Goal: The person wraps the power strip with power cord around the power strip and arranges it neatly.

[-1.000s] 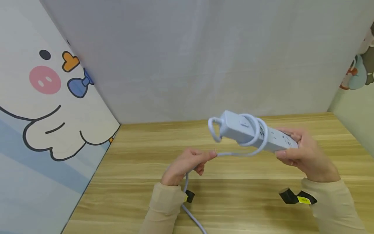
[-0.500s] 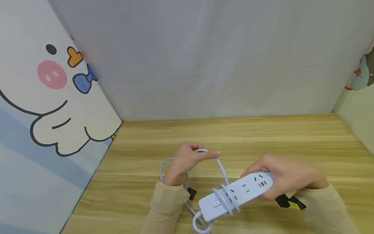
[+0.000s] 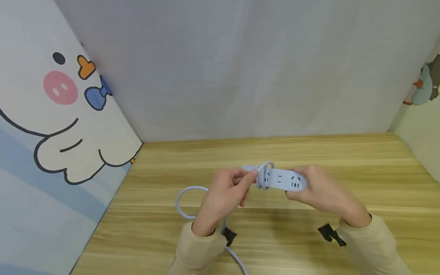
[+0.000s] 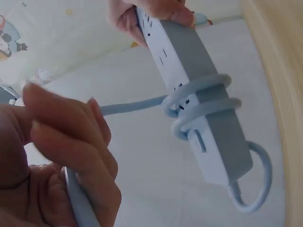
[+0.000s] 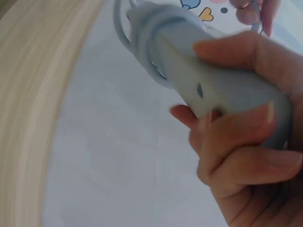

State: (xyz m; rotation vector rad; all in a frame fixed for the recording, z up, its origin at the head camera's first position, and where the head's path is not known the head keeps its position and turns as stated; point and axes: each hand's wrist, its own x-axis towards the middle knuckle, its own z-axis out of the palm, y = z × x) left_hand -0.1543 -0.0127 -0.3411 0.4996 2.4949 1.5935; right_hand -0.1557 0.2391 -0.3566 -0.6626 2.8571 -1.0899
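A white power strip (image 3: 283,179) is held up above the table by my right hand (image 3: 319,189), whose fingers and thumb curl round its right end. Its cord (image 4: 203,89) loops round the strip close to the switch end, and a short bend of it leaves that end. My left hand (image 3: 228,191) pinches the cord just left of the strip. In the left wrist view, the cord (image 4: 132,106) runs from the wraps into the left fingers and through the palm. From there the loose cord (image 3: 192,187) curves over the table and passes under the left wrist.
The wooden table (image 3: 165,164) lies beneath both hands. A pale curtain-like backdrop (image 3: 240,76) rises behind it. A cartoon-printed panel (image 3: 68,152) stands at the left, and another printed wall (image 3: 421,118) at the right.
The strip dipped toward me and then rose again, with its socket face now toward the camera. My left hand has stayed near the same spot, holding the cord, which now lies closer to the strip.
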